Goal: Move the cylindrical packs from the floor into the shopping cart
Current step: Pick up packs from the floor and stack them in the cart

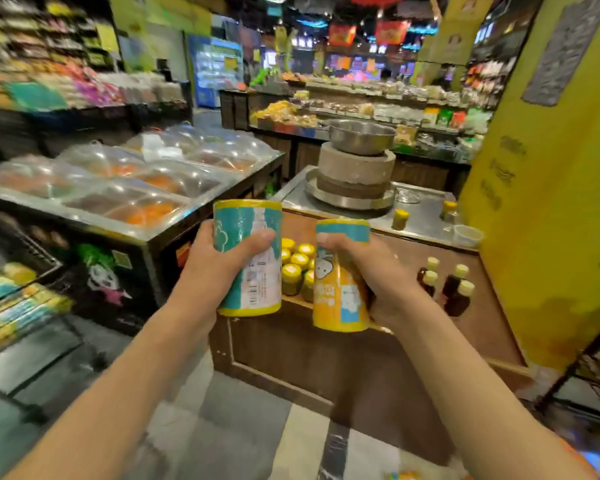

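Left hand point(219, 261): grip clamped round a teal cylindrical pack point(248, 258) with yellow rims, thumb across its front; pack upright, held in the air at chest height, barcode label facing the camera.

Right hand point(368, 271): grip clamped round a yellow cylindrical pack point(340, 282) with a teal band at the top; pack tilted slightly, top leaning toward the left one. The two packs sit just beside each other, apart.

Behind the packs: wooden worktop point(361, 344) carrying yellow-capped jars point(293, 268) and dark bottles point(454, 285). Above it, a stone mill point(355, 171) topped by a steel basin point(361, 135).

Left: display counter with clear domed lids point(125, 178). Far left edge: dark wire frame, blurred; cannot tell whether it is the cart.
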{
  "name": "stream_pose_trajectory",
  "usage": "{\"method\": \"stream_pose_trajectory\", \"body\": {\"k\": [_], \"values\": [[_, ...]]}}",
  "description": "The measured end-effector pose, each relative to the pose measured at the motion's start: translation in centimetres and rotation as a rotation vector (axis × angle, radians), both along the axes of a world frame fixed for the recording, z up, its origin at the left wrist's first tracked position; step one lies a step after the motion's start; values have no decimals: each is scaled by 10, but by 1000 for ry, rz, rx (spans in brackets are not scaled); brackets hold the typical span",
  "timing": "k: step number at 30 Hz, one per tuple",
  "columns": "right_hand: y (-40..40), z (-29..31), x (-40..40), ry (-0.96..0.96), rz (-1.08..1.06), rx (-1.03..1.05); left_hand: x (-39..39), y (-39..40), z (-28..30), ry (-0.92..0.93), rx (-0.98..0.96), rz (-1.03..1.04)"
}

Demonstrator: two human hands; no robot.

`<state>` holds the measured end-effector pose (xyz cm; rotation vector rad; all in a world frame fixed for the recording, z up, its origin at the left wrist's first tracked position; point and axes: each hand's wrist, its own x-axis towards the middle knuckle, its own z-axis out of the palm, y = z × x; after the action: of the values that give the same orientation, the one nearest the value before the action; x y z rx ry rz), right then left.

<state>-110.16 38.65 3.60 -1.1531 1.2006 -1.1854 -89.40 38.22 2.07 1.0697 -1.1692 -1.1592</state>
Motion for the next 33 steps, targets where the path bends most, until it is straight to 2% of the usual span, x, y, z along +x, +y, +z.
{"method": "stream_pose_trajectory", "body": {"k": [7,13,21,33], "values": [[-72,-3,204,-19,270,41,195,-21,-6,48,14,297],[-118,-3,334,12,490,87,307,-28,-21,77,44,495],[-198,-27,436,-2,702,118,385,-74,-47,78,108,749],[-369,-30,545,-34,904,180,462,-209,-55,72,194,918]]}}
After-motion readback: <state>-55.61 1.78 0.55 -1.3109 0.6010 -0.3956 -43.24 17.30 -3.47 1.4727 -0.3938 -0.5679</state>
